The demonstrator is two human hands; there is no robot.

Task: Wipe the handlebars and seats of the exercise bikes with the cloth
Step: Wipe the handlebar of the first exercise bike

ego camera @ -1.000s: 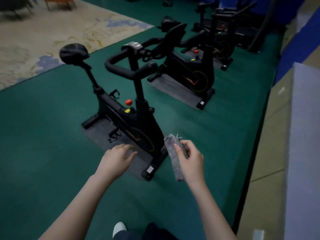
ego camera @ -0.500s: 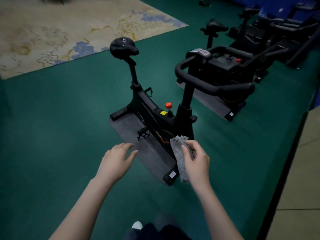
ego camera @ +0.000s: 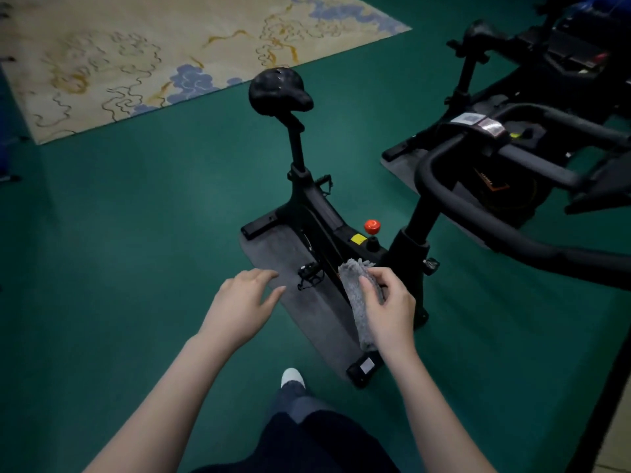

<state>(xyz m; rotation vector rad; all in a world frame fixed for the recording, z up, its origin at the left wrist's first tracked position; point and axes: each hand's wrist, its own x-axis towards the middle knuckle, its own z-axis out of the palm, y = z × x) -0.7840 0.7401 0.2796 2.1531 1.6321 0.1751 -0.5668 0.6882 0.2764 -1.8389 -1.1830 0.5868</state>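
With the right grip [ego camera: 389, 308], pinches the grey cloth [ego camera: 358, 302] between thumb and curled fingers, the fabric hanging down past the palm in one long fold. Holds the left grip [ego camera: 242, 308] spread and relaxed, palm down, fingers loosely apart, touching nothing, near the cloth on its left. Carries both in the air above the grey mat [ego camera: 273, 254], in front of the lower frame of the nearest exercise bike [ego camera: 317, 216] and close to its pedal [ego camera: 309, 273]. Stands by the bike's front end on the green floor [ego camera: 136, 216], with one white shoe [ego camera: 292, 377] and a dark trouser leg [ego camera: 307, 438] showing at the bottom of the view. Faces the black seat [ego camera: 278, 92] on its upright post, farther off and well apart from the cloth. Looks past the black handlebar [ego camera: 546, 257] curving in from the right, likewise apart from the cloth. Shows a red knob [ego camera: 372, 226] and a yellow label [ego camera: 358, 239] on the frame between the seat post and the handlebar post. Takes in a second bike [ego camera: 485, 32] farther right, partly hidden behind the handlebar, and a pale patterned rug [ego camera: 153, 46] on the floor at upper left.
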